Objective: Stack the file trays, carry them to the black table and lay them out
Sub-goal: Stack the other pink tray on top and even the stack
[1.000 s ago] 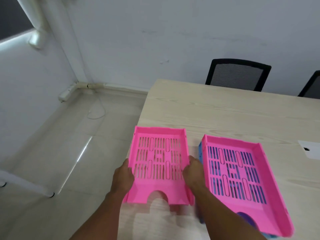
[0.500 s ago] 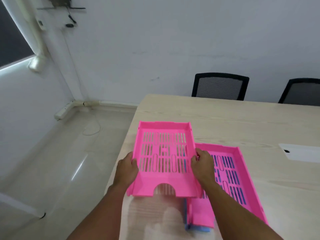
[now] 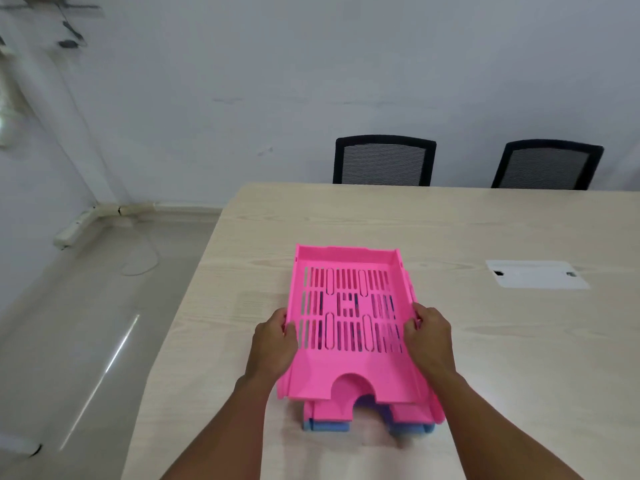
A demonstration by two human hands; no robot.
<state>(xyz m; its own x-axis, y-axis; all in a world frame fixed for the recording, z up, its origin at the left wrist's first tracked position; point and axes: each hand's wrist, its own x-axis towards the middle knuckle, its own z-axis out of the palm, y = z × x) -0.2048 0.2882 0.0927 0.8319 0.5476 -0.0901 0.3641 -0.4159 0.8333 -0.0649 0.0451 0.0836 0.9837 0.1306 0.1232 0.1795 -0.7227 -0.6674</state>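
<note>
A pink slotted file tray (image 3: 349, 368) is held level just above a stack of trays on the light wooden table (image 3: 502, 358). My left hand (image 3: 273, 344) grips its left wall and my right hand (image 3: 427, 337) grips its right wall. Under it lies a second pink tray (image 3: 332, 412), and below that a blue tray (image 3: 325, 426) whose front edge sticks out. A purple patch shows through the front cut-out. The upper tray hides most of the stack.
Two black mesh chairs (image 3: 384, 161) (image 3: 547, 166) stand at the table's far edge against the white wall. A white cable cover plate (image 3: 535, 274) is set into the tabletop at right. The table's left edge drops to a tiled floor (image 3: 86, 323).
Both hands have lifted the left pink tray off the table and carried it to the right, over the pink-and-blue stack. The camera has turned right with it.
</note>
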